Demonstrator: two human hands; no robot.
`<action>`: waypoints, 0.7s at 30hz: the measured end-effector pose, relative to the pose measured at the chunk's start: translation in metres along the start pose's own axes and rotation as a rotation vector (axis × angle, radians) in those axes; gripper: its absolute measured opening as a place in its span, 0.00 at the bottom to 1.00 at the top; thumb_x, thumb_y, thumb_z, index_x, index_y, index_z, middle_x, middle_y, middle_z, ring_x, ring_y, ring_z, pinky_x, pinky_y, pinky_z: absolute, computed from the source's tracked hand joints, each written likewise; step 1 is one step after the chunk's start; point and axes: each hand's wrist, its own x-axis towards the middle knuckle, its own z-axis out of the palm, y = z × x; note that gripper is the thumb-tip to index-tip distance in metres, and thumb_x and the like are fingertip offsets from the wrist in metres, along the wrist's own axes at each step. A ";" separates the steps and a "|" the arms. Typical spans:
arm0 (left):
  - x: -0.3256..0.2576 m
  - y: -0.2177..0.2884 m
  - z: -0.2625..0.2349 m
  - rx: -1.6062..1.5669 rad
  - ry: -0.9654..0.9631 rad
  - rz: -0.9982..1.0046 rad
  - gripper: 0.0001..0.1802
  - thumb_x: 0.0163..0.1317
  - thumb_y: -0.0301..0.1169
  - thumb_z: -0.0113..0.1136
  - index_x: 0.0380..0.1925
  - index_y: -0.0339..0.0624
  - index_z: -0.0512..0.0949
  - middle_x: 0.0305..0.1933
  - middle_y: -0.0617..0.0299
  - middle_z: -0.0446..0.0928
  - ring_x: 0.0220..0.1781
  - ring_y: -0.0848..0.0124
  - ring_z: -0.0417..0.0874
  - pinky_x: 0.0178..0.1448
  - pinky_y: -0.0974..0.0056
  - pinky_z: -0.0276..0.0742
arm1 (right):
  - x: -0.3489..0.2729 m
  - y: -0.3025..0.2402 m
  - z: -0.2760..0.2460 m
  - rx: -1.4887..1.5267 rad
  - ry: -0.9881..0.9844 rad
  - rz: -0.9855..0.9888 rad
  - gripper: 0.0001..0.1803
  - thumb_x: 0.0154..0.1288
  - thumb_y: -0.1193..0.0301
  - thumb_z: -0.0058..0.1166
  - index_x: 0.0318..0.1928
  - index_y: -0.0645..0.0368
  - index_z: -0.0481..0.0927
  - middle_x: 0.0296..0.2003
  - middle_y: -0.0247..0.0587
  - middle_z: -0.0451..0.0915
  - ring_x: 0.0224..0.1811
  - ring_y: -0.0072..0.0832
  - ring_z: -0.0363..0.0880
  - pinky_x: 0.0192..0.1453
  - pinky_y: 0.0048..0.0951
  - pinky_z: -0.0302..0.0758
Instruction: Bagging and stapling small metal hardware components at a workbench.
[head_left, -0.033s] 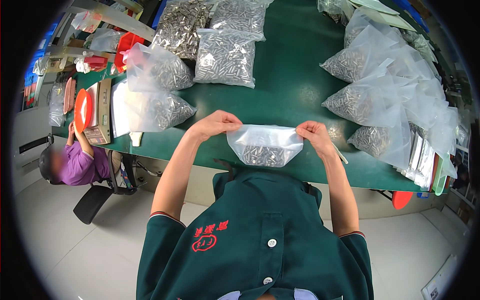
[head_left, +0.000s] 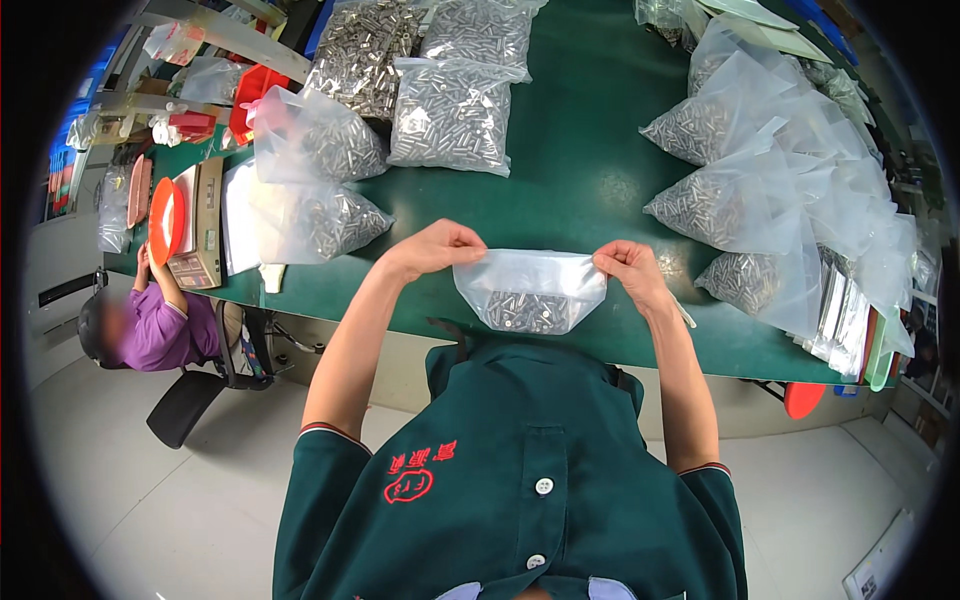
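A clear plastic bag [head_left: 530, 290] is stretched between my two hands at the near edge of the green table. Small metal cylindrical parts [head_left: 525, 312] are gathered in the end of it closest to my body. My left hand [head_left: 437, 248] pinches the bag's far left corner between thumb and fingers. At the far right corner my right hand [head_left: 630, 268] grips it the same way. The upper edge of the bag is pulled taut. Just beyond the left hand lies an open-topped bag of similar parts [head_left: 340, 225].
Filled flat bags [head_left: 450, 118] lie at the far left of the green table [head_left: 580, 140]. Several more bags of metal parts [head_left: 700, 205] line the right side. At the left stand a scale [head_left: 200, 262] with an orange tray [head_left: 167, 222] and a seated person in purple [head_left: 165, 330].
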 end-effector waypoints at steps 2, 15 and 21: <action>0.003 0.008 0.005 0.263 -0.086 0.064 0.12 0.61 0.33 0.56 0.38 0.34 0.78 0.34 0.67 0.78 0.36 0.79 0.74 0.42 0.71 0.70 | -0.003 -0.013 0.001 -0.039 0.004 -0.036 0.05 0.60 0.75 0.57 0.32 0.65 0.79 0.26 0.35 0.79 0.28 0.19 0.75 0.35 0.23 0.73; -0.003 0.009 0.077 1.054 0.639 0.528 0.07 0.58 0.28 0.47 0.25 0.36 0.69 0.24 0.48 0.74 0.29 0.50 0.77 0.33 0.51 0.73 | -0.014 -0.038 0.000 -0.389 -0.065 -0.087 0.06 0.60 0.74 0.55 0.31 0.65 0.77 0.25 0.33 0.76 0.29 0.17 0.71 0.35 0.22 0.70; 0.000 0.004 0.060 0.917 0.499 0.639 0.07 0.59 0.28 0.45 0.25 0.36 0.67 0.22 0.47 0.73 0.26 0.47 0.74 0.31 0.48 0.68 | -0.017 -0.041 0.001 -0.355 -0.070 -0.084 0.06 0.60 0.74 0.55 0.30 0.65 0.76 0.25 0.32 0.76 0.29 0.17 0.71 0.35 0.21 0.70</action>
